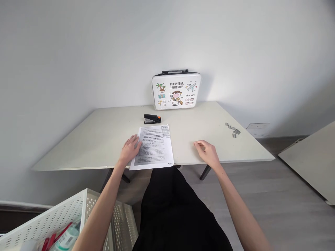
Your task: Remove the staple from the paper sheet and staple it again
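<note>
Printed sheets of paper point(154, 150) lie at the table's front edge, their lower end reaching slightly past it. My left hand point(130, 148) rests flat on their left margin with the fingers stretched out. On the table to the right of the paper, apart from it, is my right hand point(206, 151). Its fingers are curled together, and nothing shows in them. A black stapler point(152, 119) with an orange patch sits just behind the sheets. Several strips of staples point(232, 129) are scattered near the table's right edge.
A white case point(176, 91) with cartoon prints and a black handle stands at the back of the table point(86, 139), against the wall. Below left is a white perforated basket point(52, 216) holding a pale green container and red items. A white panel point(311, 160) stands at the right.
</note>
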The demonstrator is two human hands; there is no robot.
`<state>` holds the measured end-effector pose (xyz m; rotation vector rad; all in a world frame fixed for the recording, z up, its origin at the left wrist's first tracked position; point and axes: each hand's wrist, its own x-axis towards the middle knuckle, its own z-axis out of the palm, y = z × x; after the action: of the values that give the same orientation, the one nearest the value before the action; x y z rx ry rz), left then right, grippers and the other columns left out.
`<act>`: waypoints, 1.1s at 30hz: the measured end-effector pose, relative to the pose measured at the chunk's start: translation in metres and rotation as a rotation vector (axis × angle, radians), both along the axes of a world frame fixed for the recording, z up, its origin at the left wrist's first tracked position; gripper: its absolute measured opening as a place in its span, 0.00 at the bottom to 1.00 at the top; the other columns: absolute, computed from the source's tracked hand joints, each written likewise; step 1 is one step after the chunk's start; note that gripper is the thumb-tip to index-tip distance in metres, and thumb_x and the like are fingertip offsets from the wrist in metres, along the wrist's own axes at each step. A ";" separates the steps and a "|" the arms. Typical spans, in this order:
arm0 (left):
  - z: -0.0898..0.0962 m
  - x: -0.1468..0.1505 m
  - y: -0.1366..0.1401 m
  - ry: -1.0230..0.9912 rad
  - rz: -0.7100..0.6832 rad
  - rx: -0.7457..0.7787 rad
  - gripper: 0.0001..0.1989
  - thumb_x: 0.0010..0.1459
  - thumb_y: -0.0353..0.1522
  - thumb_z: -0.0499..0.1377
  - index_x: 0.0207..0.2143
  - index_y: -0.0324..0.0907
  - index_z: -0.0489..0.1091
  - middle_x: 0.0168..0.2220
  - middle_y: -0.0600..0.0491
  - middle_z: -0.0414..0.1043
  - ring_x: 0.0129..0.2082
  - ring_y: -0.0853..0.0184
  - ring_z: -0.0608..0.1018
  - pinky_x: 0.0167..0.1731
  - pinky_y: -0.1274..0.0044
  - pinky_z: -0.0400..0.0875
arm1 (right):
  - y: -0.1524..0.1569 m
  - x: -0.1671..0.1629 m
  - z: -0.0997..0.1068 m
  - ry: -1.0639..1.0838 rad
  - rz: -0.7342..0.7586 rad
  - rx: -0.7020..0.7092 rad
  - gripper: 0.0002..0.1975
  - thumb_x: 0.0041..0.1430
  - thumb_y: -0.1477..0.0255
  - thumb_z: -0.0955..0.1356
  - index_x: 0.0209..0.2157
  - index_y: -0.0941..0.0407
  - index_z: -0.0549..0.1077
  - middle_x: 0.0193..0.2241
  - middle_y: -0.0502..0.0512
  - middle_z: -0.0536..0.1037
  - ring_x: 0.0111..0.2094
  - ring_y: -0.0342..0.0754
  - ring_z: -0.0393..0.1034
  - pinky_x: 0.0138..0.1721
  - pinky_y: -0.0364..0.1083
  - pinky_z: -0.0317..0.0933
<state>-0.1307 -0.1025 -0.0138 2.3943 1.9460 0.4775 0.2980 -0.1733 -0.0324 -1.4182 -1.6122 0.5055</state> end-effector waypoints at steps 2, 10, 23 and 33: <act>0.001 0.000 -0.001 -0.001 0.012 -0.002 0.32 0.75 0.49 0.42 0.69 0.41 0.66 0.74 0.49 0.57 0.74 0.58 0.58 0.73 0.65 0.52 | 0.000 0.000 0.000 0.003 -0.003 0.000 0.17 0.70 0.57 0.63 0.40 0.52 0.79 0.43 0.60 0.85 0.44 0.56 0.80 0.31 0.47 0.68; 0.000 -0.003 0.000 -0.011 0.024 0.006 0.33 0.73 0.50 0.46 0.70 0.42 0.64 0.73 0.50 0.58 0.73 0.56 0.61 0.73 0.65 0.54 | 0.002 0.000 -0.001 -0.007 0.002 0.018 0.19 0.71 0.55 0.63 0.40 0.52 0.79 0.43 0.61 0.85 0.43 0.57 0.80 0.32 0.47 0.68; 0.007 -0.007 -0.005 -0.124 0.027 0.027 0.33 0.72 0.53 0.45 0.67 0.44 0.67 0.71 0.51 0.63 0.71 0.57 0.65 0.68 0.67 0.63 | 0.001 -0.005 0.002 0.005 0.013 0.010 0.19 0.71 0.55 0.62 0.40 0.52 0.78 0.43 0.61 0.85 0.44 0.57 0.80 0.31 0.48 0.68; 0.021 0.002 0.043 -0.094 0.035 0.192 0.27 0.72 0.46 0.45 0.61 0.40 0.68 0.60 0.41 0.74 0.61 0.52 0.75 0.62 0.62 0.69 | 0.004 -0.005 0.000 0.015 0.050 0.001 0.20 0.72 0.55 0.61 0.43 0.52 0.78 0.44 0.61 0.84 0.45 0.57 0.79 0.36 0.49 0.70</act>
<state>-0.1284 -0.0599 0.0076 2.3980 1.9887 0.7987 0.2928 -0.1697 -0.0329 -1.3737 -1.6390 0.5430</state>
